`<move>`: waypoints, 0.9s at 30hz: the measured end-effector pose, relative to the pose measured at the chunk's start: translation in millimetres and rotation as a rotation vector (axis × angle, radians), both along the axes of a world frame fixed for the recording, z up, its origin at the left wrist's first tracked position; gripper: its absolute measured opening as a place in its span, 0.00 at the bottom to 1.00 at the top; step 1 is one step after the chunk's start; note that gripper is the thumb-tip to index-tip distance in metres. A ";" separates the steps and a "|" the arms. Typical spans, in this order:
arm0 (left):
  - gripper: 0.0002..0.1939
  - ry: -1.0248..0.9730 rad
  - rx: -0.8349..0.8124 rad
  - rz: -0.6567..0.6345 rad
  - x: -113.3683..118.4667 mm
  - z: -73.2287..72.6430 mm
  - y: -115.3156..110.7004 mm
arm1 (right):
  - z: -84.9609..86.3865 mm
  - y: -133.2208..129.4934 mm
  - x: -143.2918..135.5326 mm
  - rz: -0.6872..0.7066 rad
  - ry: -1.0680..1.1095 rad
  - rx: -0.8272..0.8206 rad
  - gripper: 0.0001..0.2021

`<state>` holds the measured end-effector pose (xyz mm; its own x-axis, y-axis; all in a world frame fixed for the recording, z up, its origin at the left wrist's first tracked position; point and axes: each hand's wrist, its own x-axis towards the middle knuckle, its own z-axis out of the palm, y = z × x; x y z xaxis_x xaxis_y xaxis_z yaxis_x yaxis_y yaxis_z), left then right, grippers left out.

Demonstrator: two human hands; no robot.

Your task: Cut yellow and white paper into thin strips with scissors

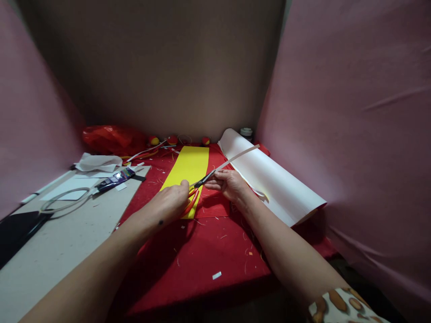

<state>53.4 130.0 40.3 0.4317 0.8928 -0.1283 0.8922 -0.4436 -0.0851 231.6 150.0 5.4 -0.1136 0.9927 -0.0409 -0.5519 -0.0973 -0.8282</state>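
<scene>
My left hand (pixel 173 199) is closed on the orange and yellow handles of a pair of scissors (pixel 191 204), whose dark blades point up and right. Beside the blade tips, my right hand (pixel 227 183) pinches a narrow pale strip (pixel 239 155) that stretches up to the right. Both hands are above a yellow corrugated sheet (pixel 191 163) and a red corrugated sheet (pixel 213 204) lying on the red cloth (pixel 188 269). The blades meet the strip near my right fingertips; whether they are closed on it is too small to tell.
A large white rolled sheet (pixel 272 179) lies at the right. On the left are a grey board (pixel 84 229), a dark packet (pixel 114 180) and a looped cord (pixel 65 207). A red plastic bag (pixel 114 137) and small red-yellow balls (pixel 172 140) sit at the back. Paper scraps dot the cloth.
</scene>
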 end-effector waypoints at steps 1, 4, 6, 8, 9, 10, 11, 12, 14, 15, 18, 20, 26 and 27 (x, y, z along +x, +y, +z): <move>0.11 -0.002 0.000 -0.002 -0.6 0.3 0.5 | 0.0 -0.1 0.2 0.000 0.001 0.001 0.10; 0.12 0.008 -0.006 0.015 -1.3 0.7 3.0 | -0.5 0.9 1.9 -0.054 -0.002 0.014 0.09; 0.12 0.011 -0.019 0.030 -1.0 0.1 4.8 | -1.3 2.2 3.6 -0.106 -0.004 0.031 0.08; 0.13 0.007 -0.033 0.033 -0.7 -0.7 6.1 | -1.9 3.4 5.2 -0.129 0.000 0.037 0.07; 0.13 0.004 -0.036 0.036 -0.6 -1.0 6.4 | -2.0 3.7 5.6 -0.128 0.005 0.035 0.06; 0.13 0.000 -0.041 0.047 -0.7 -1.1 6.4 | -1.9 3.7 5.9 -0.124 0.009 0.030 0.06; 0.13 -0.008 -0.048 0.064 -0.8 -1.2 6.2 | -1.6 3.6 5.9 -0.118 0.010 0.024 0.07; 0.13 -0.021 -0.058 0.076 -0.9 -1.0 5.6 | -1.2 3.2 5.7 -0.112 0.011 0.022 0.07; 0.14 -0.042 -0.068 0.074 -1.1 0.1 3.7 | 0.0 2.2 5.0 -0.099 0.005 0.020 0.08; 0.14 -0.045 -0.069 0.063 -1.0 0.9 2.4 | 0.7 1.6 4.6 -0.096 0.003 0.016 0.09; 0.15 -0.029 -0.057 0.033 0.0 3.3 -1.3 | 2.5 0.3 3.6 -0.090 0.004 0.001 0.10; 0.15 -0.028 -0.054 0.026 0.6 4.0 -2.4 | 2.9 0.0 2.9 -0.089 0.007 0.001 0.10; 0.13 -0.026 -0.053 0.048 0.0 1.4 0.3 | 0.9 0.3 0.5 -0.081 -0.002 0.006 0.10; 0.13 -0.025 -0.052 0.053 0.0 1.5 0.4 | 0.5 0.5 0.2 -0.076 -0.004 0.009 0.10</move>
<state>53.4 130.5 41.8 0.3875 0.9071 -0.1646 0.9161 -0.3988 -0.0410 231.8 150.4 6.0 -0.0381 0.9988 -0.0319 -0.5545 -0.0477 -0.8308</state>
